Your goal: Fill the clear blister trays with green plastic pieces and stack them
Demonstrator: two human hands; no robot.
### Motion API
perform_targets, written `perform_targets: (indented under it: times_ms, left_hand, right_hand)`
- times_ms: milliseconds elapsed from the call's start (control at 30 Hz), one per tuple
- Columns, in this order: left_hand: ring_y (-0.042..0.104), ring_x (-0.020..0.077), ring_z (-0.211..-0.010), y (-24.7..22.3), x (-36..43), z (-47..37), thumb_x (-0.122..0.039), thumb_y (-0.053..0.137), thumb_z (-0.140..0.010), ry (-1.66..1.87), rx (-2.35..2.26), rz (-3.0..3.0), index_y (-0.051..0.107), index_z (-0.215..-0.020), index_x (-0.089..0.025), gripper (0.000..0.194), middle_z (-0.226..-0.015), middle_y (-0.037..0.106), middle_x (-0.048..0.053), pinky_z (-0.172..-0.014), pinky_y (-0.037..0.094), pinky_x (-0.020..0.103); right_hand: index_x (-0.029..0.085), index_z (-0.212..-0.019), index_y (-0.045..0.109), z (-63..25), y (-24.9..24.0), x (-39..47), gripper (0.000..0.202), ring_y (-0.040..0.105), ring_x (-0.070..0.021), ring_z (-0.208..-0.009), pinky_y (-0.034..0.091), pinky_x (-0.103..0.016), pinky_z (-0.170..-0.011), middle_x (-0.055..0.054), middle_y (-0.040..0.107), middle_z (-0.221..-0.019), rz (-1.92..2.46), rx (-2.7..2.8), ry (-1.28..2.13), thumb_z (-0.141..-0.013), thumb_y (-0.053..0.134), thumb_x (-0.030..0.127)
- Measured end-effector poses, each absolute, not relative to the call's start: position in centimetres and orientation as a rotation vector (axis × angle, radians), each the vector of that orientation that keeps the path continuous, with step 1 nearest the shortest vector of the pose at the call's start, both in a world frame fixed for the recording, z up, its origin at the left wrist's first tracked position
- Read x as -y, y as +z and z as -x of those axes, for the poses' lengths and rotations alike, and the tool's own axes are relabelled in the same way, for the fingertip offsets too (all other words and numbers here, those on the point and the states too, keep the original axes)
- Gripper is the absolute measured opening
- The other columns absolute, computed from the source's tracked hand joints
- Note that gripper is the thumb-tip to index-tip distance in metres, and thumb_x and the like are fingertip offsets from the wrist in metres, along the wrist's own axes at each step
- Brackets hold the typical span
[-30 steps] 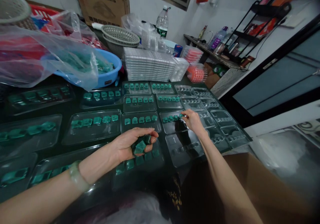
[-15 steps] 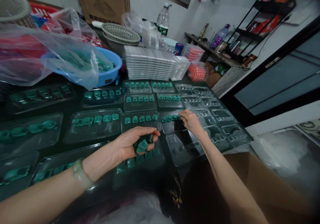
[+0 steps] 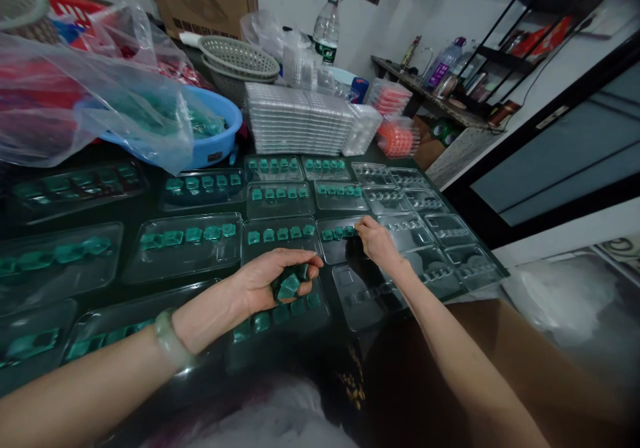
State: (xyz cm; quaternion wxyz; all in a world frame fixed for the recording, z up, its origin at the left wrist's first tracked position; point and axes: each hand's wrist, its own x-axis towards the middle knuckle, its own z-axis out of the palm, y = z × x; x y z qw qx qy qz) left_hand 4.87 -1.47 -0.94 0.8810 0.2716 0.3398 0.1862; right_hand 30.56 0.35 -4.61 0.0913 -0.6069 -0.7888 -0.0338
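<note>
Several green translucent pieces (image 3: 289, 287) are cupped in my left hand (image 3: 280, 278), palm up with fingers curled around them. My right hand (image 3: 373, 236) is pinched at the right end of the row of green pieces (image 3: 339, 233) in a clear tray (image 3: 333, 253); what is between its fingertips is too small to make out. To its left, another clear tray (image 3: 250, 255) holds a row of green pieces. Below the right hand is a clear tray (image 3: 350, 311) with no green pieces visible in it.
A blue basin (image 3: 215, 148) with green pieces sits at the back left, partly under a plastic bag (image 3: 170, 135). Stacked clear trays (image 3: 300, 121) stand at the back. An open cardboard box (image 3: 480, 328) is at the lower right.
My right hand has shifted very slightly left and up at the same tray. The left hand still cups the green pieces. The view has moved a little.
</note>
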Motion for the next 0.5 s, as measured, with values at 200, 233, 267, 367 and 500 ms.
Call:
perform_targets:
  times_ms: [200, 233, 267, 367, 500]
  left_hand:
    - [0.053, 0.0098, -0.052, -1.0, 1.0, -5.4, -0.022, 0.06, -0.07, 0.42, -0.7, -0.499, 0.062, -0.081, -0.01, 0.017, -0.07, 0.056, 0.004, -0.044, 0.041, 0.02]
    - [0.054, 0.0102, -0.052, -1.0, 0.9, -5.4, -0.022, 0.059, -0.07, 0.432, -0.7, -0.49, 0.062, -0.082, -0.01, 0.017, -0.07, 0.056, 0.004, -0.043, 0.041, 0.02]
    - [0.054, 0.0106, -0.053, -1.0, 0.9, -5.5, -0.021, 0.058, -0.07, 0.443, -0.702, -0.484, 0.062, -0.083, -0.01, 0.017, -0.071, 0.057, 0.004, -0.042, 0.041, 0.02]
    - [0.054, 0.0113, -0.052, -1.1, 0.8, -5.5, -0.02, 0.057, -0.069, 0.467, -0.708, -0.477, 0.062, -0.085, -0.01, 0.019, -0.075, 0.058, 0.006, -0.038, 0.038, 0.019]
    - [0.055, 0.0121, -0.05, -1.2, 1.0, -5.8, -0.017, 0.057, -0.069, 0.502, -0.72, -0.46, 0.062, -0.083, -0.009, 0.018, -0.074, 0.06, 0.007, -0.038, 0.04, 0.02]
  right_hand:
    - [0.014, -0.085, 0.059, -30.0, -3.4, -0.7, 0.025, 0.052, -0.0152, -0.075, 0.038, -0.023, -0.063, -0.009, 0.053, -0.089, 1.856, 2.464, -0.062, -0.075, 0.039, 0.003]
    - [0.013, -0.09, 0.059, -29.9, -3.1, -0.7, 0.027, 0.052, -0.0156, -0.076, 0.039, -0.023, -0.064, -0.01, 0.053, -0.091, 1.857, 2.477, -0.053, -0.075, 0.039, 0.003]
    - [0.013, -0.098, 0.057, -29.9, -2.9, -0.6, 0.031, 0.053, -0.0162, -0.079, 0.039, -0.024, -0.065, -0.011, 0.053, -0.095, 1.858, 2.483, -0.048, -0.074, 0.039, 0.002]
    - [0.015, -0.124, 0.039, -29.6, -2.2, 0.0, 0.05, 0.054, -0.0185, -0.086, 0.041, -0.026, -0.069, -0.014, 0.045, -0.116, 1.894, 2.42, -0.069, -0.075, 0.04, 0.004]
    - [0.019, -0.124, 0.04, -27.7, -0.9, 2.5, 0.045, 0.055, -0.0174, -0.081, 0.044, -0.028, -0.066, -0.012, 0.045, -0.118, 1.742, 2.162, 0.009, -0.08, 0.041, 0.013]
